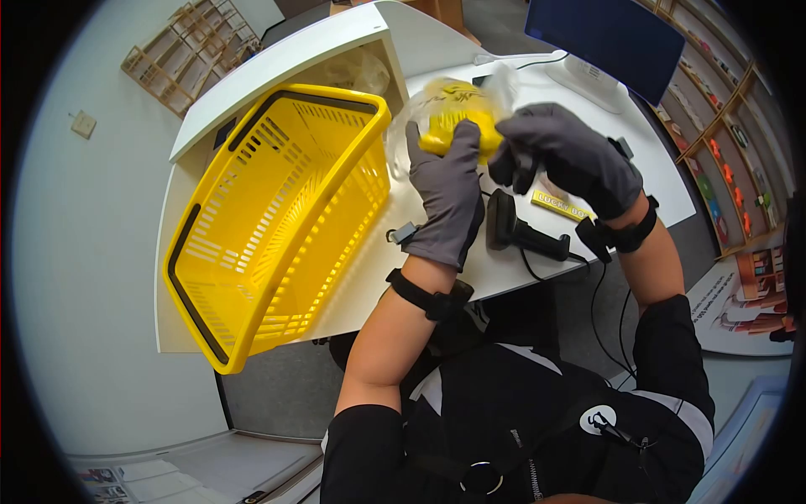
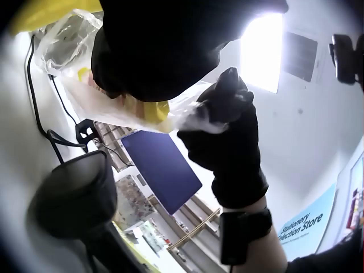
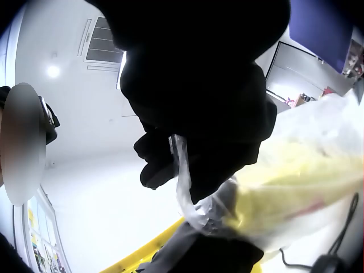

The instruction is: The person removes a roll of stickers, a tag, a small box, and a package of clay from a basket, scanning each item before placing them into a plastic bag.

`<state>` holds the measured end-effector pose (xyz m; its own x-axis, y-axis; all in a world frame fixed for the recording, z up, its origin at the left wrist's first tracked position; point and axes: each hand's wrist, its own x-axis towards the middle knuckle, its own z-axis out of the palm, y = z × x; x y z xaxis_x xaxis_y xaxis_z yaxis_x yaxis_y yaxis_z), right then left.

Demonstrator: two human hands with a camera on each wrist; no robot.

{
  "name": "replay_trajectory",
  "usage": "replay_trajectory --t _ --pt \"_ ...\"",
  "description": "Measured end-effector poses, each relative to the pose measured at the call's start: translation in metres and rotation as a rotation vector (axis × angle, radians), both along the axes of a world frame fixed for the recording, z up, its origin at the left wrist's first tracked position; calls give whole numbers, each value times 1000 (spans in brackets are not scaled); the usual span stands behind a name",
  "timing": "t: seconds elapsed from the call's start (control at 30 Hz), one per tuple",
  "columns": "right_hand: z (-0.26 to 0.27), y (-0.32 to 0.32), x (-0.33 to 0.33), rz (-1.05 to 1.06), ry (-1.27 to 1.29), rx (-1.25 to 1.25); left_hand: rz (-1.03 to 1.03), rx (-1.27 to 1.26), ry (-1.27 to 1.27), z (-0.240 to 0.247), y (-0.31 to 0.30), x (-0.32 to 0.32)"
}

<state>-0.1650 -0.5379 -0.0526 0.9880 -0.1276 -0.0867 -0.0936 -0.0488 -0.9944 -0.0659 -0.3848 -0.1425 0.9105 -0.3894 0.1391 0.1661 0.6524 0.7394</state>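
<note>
Both hands wear grey gloves and are raised over the white desk around a clear plastic bag with a yellow item inside it. My left hand grips the bag and its contents from below, thumb across the yellow item. To the right, my right hand pinches a twisted strip of the bag, plainest in the right wrist view, where the strip hangs from the curled fingers. Dark gloves hide much of the bag in both wrist views. Under the hands lies a black handheld scanner.
A large yellow shopping basket stands tilted at the left of the desk. Beside the scanner lies a yellow box with printed letters. A monitor stands at the back right, and black cables hang off the front edge.
</note>
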Motion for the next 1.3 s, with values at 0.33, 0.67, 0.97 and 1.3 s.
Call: replay_trajectory --t 0.33,0.67,0.97,1.3 --pt "16 -32 26 18 -332 -86 -67 799 -553 24 25 8" --pt "6 -49 55 197 -732 -1095 -539 519 185 -9 0 40" --pt "51 -25 20 207 -139 -244 -571 133 278 -27 15 52" --pt "47 -9 -7 217 -100 -110 -457 -204 347 6 13 19"
